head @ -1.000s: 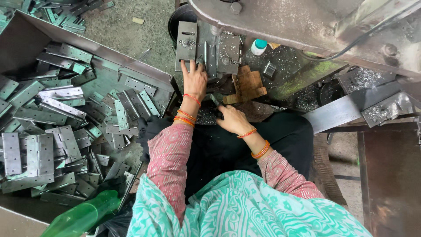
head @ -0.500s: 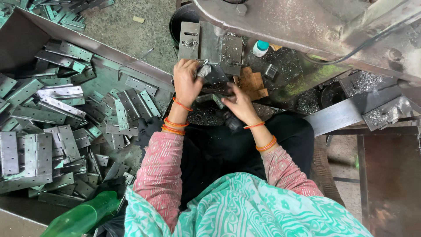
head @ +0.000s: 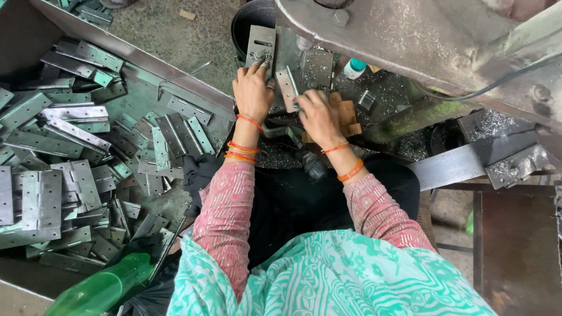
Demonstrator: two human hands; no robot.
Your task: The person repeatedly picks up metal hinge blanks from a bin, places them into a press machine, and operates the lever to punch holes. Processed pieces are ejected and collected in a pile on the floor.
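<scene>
My left hand (head: 253,93) rests with its fingertips on a grey metal plate with a slot and a bolt (head: 261,44) at the machine. My right hand (head: 319,117) holds a small metal hinge plate (head: 288,88), tilted on edge between the two hands. Both wrists carry orange bangles and pink sleeves. Behind the hinge stands another flat hinge piece (head: 318,69) on the machine bed. Wooden blocks (head: 346,114) lie under and beside my right hand.
A metal tray (head: 146,61) on the left is piled with several hinge plates (head: 70,169). A large steel machine arm (head: 398,35) crosses the top right. A small white bottle with a teal cap (head: 353,68), metal shavings, and a green plastic bottle (head: 96,289) are nearby.
Both hands have moved up toward the machine. The left hand went from the lap area to the slotted plate. The right hand has picked up a hinge plate and lifted it on edge.
</scene>
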